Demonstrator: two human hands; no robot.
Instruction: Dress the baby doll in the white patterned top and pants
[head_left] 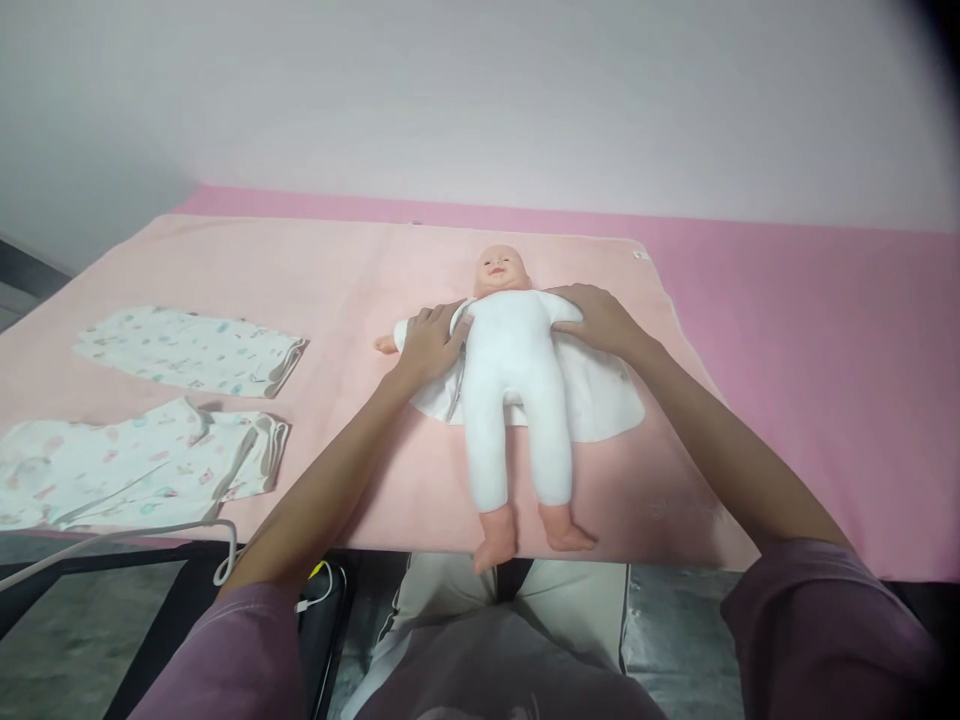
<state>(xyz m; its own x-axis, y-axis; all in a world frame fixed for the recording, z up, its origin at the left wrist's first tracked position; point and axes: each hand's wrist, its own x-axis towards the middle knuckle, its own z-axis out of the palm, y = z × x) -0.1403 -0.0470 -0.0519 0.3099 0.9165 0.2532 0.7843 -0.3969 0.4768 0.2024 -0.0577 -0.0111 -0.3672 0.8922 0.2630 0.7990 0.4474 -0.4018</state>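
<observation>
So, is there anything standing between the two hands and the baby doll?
Nothing visible stands in the way: the left hand is at one side of the baby doll, the right hand at the other. The white garment lies partly beneath the baby doll.

Left sleeve: muted purple, short
Right sleeve: matching purple, stitched hem
Shirt front: dark greyish, small pale marking
Trousers: light beige, loose

Before me, matt white cloth covers the doll's body, its head smooth and plastic-looking at twelve o'clock; printed cloth garments lie at nine o'clock, on matt, soft-looking pink fabric.
</observation>
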